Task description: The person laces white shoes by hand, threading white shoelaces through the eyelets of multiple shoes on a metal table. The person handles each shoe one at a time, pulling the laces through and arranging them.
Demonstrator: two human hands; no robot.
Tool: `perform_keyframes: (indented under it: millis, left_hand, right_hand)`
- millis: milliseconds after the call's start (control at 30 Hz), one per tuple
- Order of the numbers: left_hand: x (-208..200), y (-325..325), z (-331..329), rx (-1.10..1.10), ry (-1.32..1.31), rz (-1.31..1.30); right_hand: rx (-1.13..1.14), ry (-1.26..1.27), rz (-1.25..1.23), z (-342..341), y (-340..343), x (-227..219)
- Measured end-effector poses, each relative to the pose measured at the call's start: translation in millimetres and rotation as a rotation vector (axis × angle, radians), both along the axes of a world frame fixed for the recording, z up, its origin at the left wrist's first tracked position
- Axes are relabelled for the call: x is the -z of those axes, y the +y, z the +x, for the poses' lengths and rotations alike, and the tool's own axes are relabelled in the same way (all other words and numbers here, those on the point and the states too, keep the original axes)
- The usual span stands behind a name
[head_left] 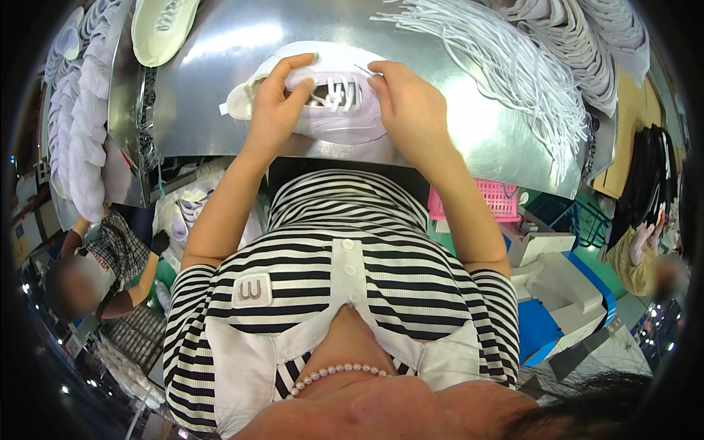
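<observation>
A pale lilac-and-white shoe upper [334, 126] lies on its side on the metal table in front of me, toe to the right. White lace [342, 94] crosses its eyelets. My left hand [280, 106] grips the upper around its ankle opening, thumb by the tongue and index finger along the far side. Over the toe end, my right hand [409, 106] is closed in a pinch between thumb and index finger. A thin, dark, pin-like piece [364, 70] sticks out at those fingertips; its kind is too small to make out.
Loose white laces [506, 88] spread across the table's right side, beside stacked uppers [568, 37]. Another white shoe [165, 29] lies back left, near piled uppers [84, 125]. A pink basket [499, 199] sits below the table edge. A co-worker [110, 264] is at lower left, another person [645, 257] at right.
</observation>
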State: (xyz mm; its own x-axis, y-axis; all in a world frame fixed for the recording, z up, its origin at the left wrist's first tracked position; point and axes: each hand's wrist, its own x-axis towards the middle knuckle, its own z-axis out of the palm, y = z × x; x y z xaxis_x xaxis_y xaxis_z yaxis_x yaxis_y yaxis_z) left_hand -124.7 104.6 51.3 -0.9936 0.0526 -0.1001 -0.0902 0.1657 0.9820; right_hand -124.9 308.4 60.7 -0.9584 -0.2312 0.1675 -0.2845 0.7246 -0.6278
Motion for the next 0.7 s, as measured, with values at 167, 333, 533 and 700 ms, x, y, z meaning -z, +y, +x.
perform_keyframes:
  millis: [167,333,533,700]
  left_hand:
    - [5,15,-2,-0.041,0.231,-0.212]
    - [3,22,-4,-0.104,0.325,-0.335]
    - [-26,-6,-11,0.314,-0.161,0.15]
    - [-26,-15,-13,0.26,-0.323,0.154]
  right_hand:
    - [0.104,-0.043,-0.327,6,-7,28]
    - [0.158,0.004,-0.317,4,-9,35]
    - [0.262,-0.079,-0.33,3,-12,33]
    - [0.017,0.026,-0.471,8,-5,22]
